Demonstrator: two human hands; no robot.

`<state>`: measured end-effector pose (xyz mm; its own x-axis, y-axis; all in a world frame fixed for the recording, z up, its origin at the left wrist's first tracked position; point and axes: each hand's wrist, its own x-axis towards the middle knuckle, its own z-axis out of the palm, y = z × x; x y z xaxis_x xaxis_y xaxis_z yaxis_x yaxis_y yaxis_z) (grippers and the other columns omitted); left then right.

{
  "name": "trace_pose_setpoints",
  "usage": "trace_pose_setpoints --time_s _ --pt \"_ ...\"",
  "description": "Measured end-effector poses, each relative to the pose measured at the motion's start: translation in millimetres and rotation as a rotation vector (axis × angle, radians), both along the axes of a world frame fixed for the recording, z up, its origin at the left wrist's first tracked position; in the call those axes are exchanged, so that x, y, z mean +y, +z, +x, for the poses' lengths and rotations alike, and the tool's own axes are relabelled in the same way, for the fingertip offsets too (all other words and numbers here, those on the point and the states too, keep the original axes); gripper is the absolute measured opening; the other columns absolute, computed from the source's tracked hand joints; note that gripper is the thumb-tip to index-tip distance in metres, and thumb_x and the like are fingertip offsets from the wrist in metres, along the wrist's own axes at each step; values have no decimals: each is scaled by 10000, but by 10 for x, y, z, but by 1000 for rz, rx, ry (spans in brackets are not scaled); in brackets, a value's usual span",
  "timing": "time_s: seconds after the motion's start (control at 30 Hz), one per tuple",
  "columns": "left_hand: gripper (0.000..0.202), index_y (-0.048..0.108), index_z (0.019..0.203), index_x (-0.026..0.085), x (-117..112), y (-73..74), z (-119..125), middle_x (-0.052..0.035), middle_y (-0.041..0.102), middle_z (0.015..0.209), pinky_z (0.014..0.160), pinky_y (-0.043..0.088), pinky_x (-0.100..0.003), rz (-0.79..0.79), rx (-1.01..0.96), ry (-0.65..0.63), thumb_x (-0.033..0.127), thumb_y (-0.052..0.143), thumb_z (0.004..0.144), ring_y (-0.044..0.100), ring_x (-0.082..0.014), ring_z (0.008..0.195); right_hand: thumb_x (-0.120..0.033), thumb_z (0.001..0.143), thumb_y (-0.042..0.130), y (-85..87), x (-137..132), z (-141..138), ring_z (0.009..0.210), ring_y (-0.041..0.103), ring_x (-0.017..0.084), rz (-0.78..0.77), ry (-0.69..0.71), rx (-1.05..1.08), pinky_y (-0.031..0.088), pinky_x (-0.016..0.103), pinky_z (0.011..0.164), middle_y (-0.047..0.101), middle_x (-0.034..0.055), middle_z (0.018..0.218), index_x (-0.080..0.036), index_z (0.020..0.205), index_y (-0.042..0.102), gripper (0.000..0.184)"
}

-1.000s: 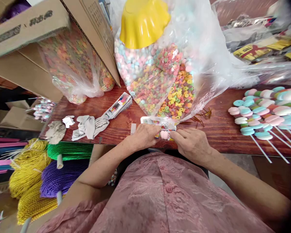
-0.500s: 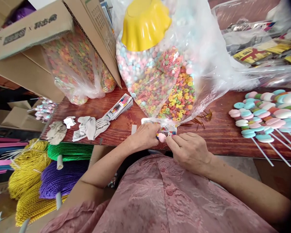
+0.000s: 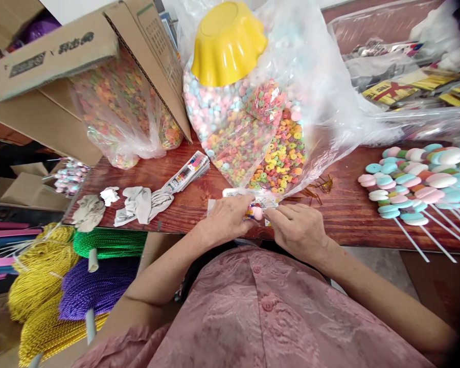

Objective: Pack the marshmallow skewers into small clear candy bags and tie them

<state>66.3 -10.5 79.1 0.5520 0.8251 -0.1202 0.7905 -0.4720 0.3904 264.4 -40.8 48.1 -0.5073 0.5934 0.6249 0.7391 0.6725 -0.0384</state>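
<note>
My left hand (image 3: 227,220) and my right hand (image 3: 297,229) meet at the near edge of the wooden table (image 3: 345,204). Both pinch a small clear printed bag (image 3: 253,200) that holds a pink marshmallow piece (image 3: 257,213) and some coloured bits. The fingers of both hands are closed on it. Just behind the hands lies a large clear bag of coloured cereal rings and pastel marshmallows (image 3: 253,138), with a yellow bowl (image 3: 226,43) upside down on top.
Finished marshmallow sticks (image 3: 417,184) lie in a pile at the right. Gold twist ties (image 3: 316,188) lie beside the big bag. A stack of small printed bags (image 3: 187,171), crumpled gloves (image 3: 140,202) and a cardboard box (image 3: 80,76) with another cereal bag sit left. Cord bundles (image 3: 80,271) lie below.
The hands stay together on the small bag. The right hand's fingers have shifted slightly left along it, and the pink piece has moved a little in the pinch.
</note>
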Motion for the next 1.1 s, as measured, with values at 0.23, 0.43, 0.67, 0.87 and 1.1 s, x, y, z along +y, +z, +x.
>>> trace_pose_setpoints --time_s 0.23,0.43,0.67,0.87,1.1 --pt "91 638 714 176 141 -66 -234 5 622 660 565 317 -232 -101 -65 -38 154 561 757 556 -140 644 -83 852 507 -4 35 182 633 482 138 74 114 22 278 316 615 614 -2 639 -174 896 640 167" --pt "167 612 684 162 62 -128 -130 25 553 607 540 274 -221 -170 -169 -16 276 596 806 484 -106 586 -97 865 507 33 44 167 611 429 136 114 123 -36 253 322 613 588 -4 615 -172 864 638 151" --pt "146 589 650 164 17 -119 44 28 477 550 538 227 -252 -191 -65 -36 248 614 767 385 -102 548 -138 919 471 7 38 -101 617 414 144 98 152 -75 249 332 616 554 7 596 -177 750 632 236" --pt "195 664 823 161 33 -127 2 20 571 688 595 335 -230 -293 -328 35 355 668 800 480 -115 655 -162 898 498 170 152 76 695 513 145 -131 88 -40 310 307 640 643 32 752 -185 821 644 167" --pt "387 659 870 133 19 -41 -42 39 499 622 475 298 -191 -879 -691 173 513 595 840 387 -53 499 -114 889 427 229 261 431 636 520 130 -217 194 -36 311 282 577 637 28 739 -177 809 601 201"
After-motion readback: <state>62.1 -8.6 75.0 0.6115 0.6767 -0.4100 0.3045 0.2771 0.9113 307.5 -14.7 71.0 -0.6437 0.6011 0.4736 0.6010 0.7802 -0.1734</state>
